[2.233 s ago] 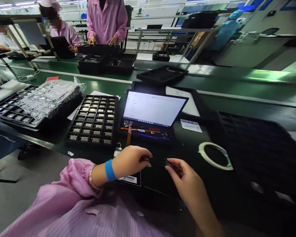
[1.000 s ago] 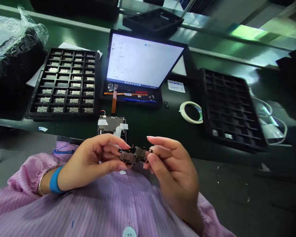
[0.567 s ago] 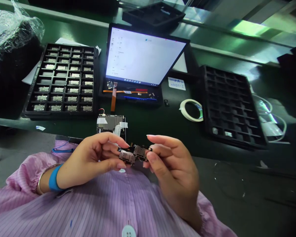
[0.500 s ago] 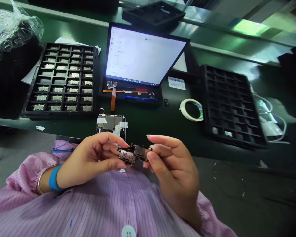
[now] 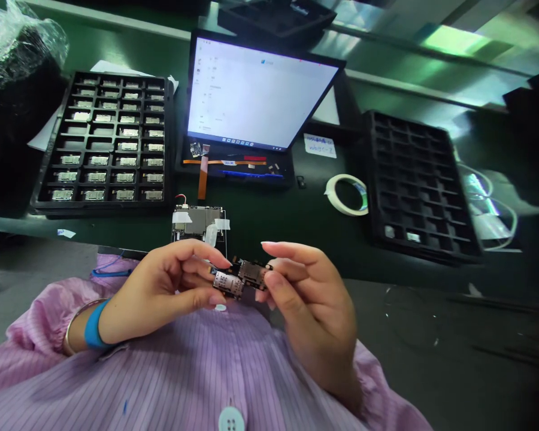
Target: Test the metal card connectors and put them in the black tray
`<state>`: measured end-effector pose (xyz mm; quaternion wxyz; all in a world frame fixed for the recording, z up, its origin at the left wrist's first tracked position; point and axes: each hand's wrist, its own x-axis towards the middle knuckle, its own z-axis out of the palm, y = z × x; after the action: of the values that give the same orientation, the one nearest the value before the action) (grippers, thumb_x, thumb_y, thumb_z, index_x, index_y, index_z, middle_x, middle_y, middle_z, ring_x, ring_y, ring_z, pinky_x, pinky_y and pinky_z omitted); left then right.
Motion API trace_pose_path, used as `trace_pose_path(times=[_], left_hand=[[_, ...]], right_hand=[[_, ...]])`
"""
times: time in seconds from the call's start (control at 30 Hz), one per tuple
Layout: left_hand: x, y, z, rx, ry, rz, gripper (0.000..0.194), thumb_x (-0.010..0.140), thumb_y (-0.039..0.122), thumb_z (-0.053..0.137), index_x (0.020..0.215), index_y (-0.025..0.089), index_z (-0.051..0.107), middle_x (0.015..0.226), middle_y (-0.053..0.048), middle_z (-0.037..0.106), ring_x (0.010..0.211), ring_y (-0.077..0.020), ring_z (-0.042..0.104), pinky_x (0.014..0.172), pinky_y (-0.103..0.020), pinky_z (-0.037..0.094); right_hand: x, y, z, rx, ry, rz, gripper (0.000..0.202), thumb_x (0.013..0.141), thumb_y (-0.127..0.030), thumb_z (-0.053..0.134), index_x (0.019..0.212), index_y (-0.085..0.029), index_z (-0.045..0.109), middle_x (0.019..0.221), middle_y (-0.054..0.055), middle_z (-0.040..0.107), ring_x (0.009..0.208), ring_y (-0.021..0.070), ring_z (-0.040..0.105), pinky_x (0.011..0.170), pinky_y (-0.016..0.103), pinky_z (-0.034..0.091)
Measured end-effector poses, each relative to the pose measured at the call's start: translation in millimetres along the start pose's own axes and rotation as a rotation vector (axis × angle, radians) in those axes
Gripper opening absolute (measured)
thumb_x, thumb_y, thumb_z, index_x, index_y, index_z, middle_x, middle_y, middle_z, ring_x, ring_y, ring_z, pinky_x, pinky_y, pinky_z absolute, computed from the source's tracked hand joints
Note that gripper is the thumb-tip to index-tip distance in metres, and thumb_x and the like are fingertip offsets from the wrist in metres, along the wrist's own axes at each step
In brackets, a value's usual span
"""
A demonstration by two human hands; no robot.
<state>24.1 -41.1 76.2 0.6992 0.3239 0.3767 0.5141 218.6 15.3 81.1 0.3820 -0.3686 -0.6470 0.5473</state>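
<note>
My left hand (image 5: pixel 161 290) pinches a small circuit module with a silvery perforated metal cover (image 5: pixel 229 284) between thumb and fingers. Close against it, my right hand (image 5: pixel 312 299) grips a second, darker module (image 5: pixel 252 273) by its right side, index finger lifted. The two modules meet or overlap in front of my chest; whether they are joined cannot be made out. Just beyond my left fingers lies a larger circuit board (image 5: pixel 200 220) with white tape strips, partly hidden by that hand.
Left stands a black compartment tray (image 5: pixel 38 194) holding many metal modules. A laptop (image 5: pixel 260 96) is behind, with orange flex cables (image 5: pixel 202 179) before it. Right are a tape roll (image 5: pixel 333 203) and another black tray (image 5: pixel 424 254) with a few parts. Plastic-wrapped stack (image 5: pixel 22 66) at far left.
The view has shifted slightly, so the bench items appear a little further left and up. Both hands keep their hold, and the modules sit in nearly the same position between them.
</note>
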Motion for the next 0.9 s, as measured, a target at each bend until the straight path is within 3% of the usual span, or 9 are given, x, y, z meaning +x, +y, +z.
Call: trace_pose_path(times=[0.9], left_hand=[[1.1,-0.8,1.9,-0.011,-0.026,-0.028,0.023,0.081,0.008,0.073,0.098,0.016,0.060,0.090,-0.004,0.077,0.084,-0.0174,0.075,0.075,-0.024,0.061]], right_hand=[[-0.6,2.2,1.3,0.011,-0.086,-0.043,0.029,0.098,-0.017,0.045,0.123,-0.026,0.057,0.066,-0.005,0.059,0.060,0.0104,0.061,0.055,0.022,0.050]])
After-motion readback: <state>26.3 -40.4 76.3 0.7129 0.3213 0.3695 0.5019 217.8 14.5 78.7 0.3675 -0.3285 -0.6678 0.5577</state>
